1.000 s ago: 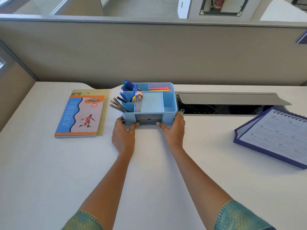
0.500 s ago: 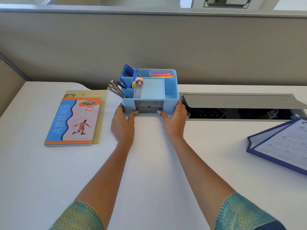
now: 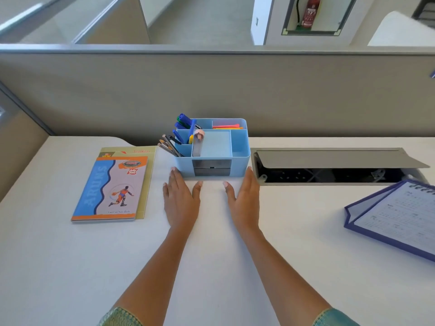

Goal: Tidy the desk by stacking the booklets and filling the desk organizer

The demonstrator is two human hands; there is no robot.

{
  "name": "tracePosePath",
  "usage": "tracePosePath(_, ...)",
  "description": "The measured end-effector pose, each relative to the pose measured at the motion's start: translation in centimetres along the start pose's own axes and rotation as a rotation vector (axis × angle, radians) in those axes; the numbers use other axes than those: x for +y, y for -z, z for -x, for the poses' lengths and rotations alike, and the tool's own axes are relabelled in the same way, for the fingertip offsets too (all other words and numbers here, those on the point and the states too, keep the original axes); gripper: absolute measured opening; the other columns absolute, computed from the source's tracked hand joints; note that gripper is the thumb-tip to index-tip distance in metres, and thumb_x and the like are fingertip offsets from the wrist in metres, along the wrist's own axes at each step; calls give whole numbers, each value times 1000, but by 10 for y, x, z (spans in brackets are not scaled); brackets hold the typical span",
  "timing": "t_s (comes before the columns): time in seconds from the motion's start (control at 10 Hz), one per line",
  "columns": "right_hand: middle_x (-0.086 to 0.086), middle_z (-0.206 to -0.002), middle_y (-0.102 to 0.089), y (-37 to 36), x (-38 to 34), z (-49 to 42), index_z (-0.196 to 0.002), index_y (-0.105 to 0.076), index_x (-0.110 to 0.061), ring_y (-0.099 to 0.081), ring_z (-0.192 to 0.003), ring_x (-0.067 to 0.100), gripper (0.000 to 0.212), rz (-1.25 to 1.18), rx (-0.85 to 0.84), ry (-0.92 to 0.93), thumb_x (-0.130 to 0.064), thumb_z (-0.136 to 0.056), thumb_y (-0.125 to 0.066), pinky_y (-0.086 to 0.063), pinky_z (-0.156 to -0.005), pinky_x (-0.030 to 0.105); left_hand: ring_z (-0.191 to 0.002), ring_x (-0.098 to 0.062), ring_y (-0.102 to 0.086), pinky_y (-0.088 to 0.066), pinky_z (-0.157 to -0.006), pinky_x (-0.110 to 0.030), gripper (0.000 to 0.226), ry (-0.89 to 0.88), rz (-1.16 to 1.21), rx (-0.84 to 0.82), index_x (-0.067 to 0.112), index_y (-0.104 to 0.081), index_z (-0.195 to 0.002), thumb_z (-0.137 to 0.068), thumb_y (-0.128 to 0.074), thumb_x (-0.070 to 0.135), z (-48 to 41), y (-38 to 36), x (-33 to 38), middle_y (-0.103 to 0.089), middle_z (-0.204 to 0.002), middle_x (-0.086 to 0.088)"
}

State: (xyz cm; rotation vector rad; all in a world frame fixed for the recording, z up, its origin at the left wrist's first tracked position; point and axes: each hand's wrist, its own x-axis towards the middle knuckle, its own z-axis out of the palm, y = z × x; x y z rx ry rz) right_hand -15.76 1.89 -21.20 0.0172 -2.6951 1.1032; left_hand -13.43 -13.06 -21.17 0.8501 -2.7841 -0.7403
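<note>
While the desk organizer (image 3: 240, 147) stood filled at the rear of the surface (image 3: 211, 267), stacked booklets (image 3: 113, 187) lay left of it; left hand (image 3: 181, 201) and right hand (image 3: 244, 201) rested flat before it, each grip spread.

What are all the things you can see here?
desk: 1, white, under everything.
desk organizer: 1, light blue, back middle of the desk.
pens: several, blue and green, organizer's back-left slot.
pencils: several, dark grey, leaning out of the front-left slot.
strips: a few, orange and pink, back-right slot.
booklets: 2, blue-orange atop yellow, left of the organizer.
cable hatch: 1, grey, lid open, right of the organizer.
spiral pad: 1, blue-edged, far right.
fire extinguisher: 1, red, far behind the desk.
left grip: 1, bare hand, flat before the organizer.
right grip: 1, bare hand, flat before the organizer.
</note>
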Motion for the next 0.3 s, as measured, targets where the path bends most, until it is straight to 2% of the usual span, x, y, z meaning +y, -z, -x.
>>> tracePosePath(0.1,10,-158,-17,1,2,23,-151,-12,-9,-21,-145,25,76,189,-81,38,-52,-94,-40,-31,-114,36,-147,-23,-3,-5,-119,-43,75,-90,-195,29,11,-3,-151,-95,-16,59,26,-7,-8,-6,-160,-7)
tracePosePath(0.2,12,-159,-10,8,2,42,-151,-12,-7,-12,-147,27,77,328,-139,78,-57,-95,-31,-15,-117,35,-147,-26,-4,-4,-118,-46,74,-105,-247,3,12,-10,-151,-93,-9,58,50,-2,-13,-9,-159,-9)
tracePosePath(0.3,14,-156,-22,16,10,80,-148,-27,-6,-19,-146,26,73,409,-143,159,-57,-95,-21,-10,-120,36,-146,-27,-16,-8,-117,-44,70,-235,-226,7,12,-24,-149,-95,-14,56,103,-1,-25,-20,-157,-10)
